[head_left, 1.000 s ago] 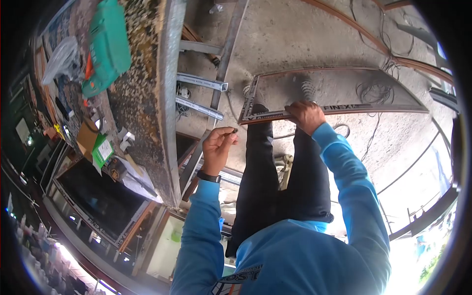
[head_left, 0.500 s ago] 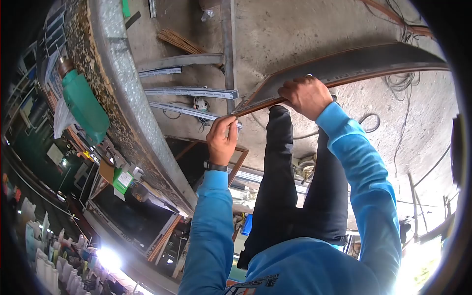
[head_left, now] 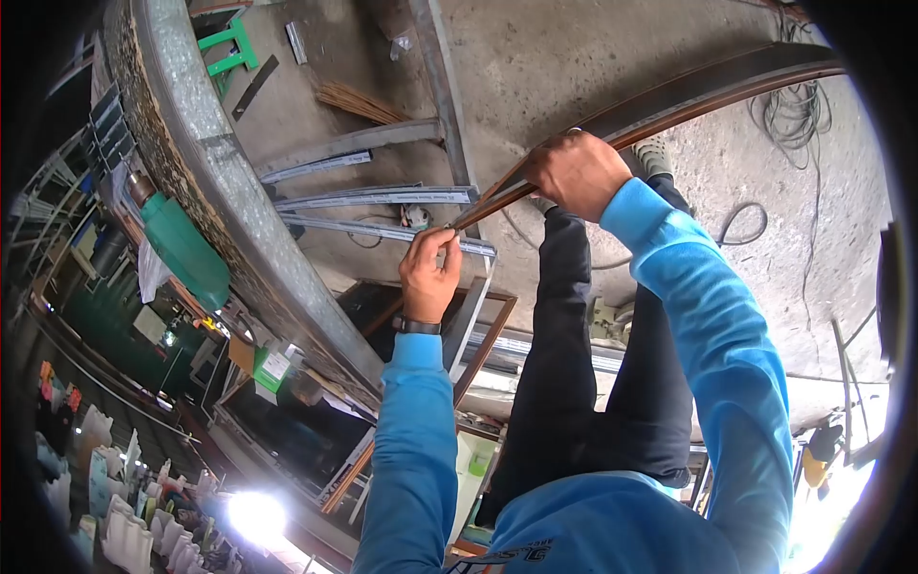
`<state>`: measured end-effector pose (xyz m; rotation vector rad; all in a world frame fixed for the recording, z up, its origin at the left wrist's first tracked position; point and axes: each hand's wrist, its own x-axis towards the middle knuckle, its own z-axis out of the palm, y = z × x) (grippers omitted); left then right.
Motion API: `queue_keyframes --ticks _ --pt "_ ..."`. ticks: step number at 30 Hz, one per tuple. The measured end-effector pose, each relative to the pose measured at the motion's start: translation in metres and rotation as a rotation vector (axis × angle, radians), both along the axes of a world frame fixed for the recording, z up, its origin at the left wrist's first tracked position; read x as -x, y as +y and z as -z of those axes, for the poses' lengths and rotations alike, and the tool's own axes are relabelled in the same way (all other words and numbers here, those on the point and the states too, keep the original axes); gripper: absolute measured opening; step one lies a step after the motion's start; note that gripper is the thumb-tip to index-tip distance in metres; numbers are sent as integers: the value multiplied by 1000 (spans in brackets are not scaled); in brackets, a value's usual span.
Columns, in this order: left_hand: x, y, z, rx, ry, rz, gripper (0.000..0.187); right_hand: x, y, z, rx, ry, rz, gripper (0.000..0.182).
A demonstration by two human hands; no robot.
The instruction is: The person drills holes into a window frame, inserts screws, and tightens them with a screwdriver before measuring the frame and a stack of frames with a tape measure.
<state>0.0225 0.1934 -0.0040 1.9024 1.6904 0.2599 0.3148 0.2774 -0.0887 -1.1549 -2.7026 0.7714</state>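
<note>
A long dark panel (head_left: 660,107) with a brown frame is tilted nearly edge-on in front of me. My left hand (head_left: 428,277), a dark band on its wrist, has thumb and fingers pinched at the panel's near-left corner. Further along the same edge, my right hand (head_left: 579,174) is closed over the brown frame. A small pale spot shows at its knuckles; I cannot make out what it is.
Wrapped metal profiles (head_left: 382,198) lie left of the panel beside a grey metal frame (head_left: 448,105). A green power tool (head_left: 182,251) rests beyond the bench edge (head_left: 253,191). Coiled cable (head_left: 794,115) and a cable loop (head_left: 744,225) lie on the floor.
The panel has tipped further edge-on, so less of its dark face shows. My right hand has shifted slightly left along its edge. My left hand keeps its pinch at the corner.
</note>
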Motion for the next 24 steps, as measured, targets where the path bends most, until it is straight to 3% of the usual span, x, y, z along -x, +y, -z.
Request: queue_keyframes --ticks 13,16,19,20,22,24 --pt "-9 10 -9 157 43 19 18 3 -3 -5 51 -6 -28 14" --pt "-8 10 -10 93 52 94 18 -1 -1 -8 75 -27 -39 14" --pt "-12 2 -21 106 -66 -136 14 -2 -3 -1 55 -10 -30 14" --pt "-11 -3 -30 222 -50 -306 13 -3 -3 -1 63 -18 -27 14" --pt "-12 -6 -29 240 -443 -571 16 0 -2 -7 69 -21 -24 13" --pt "-1 -9 -25 408 -548 -664 19 -3 1 -11 52 -31 -15 13"
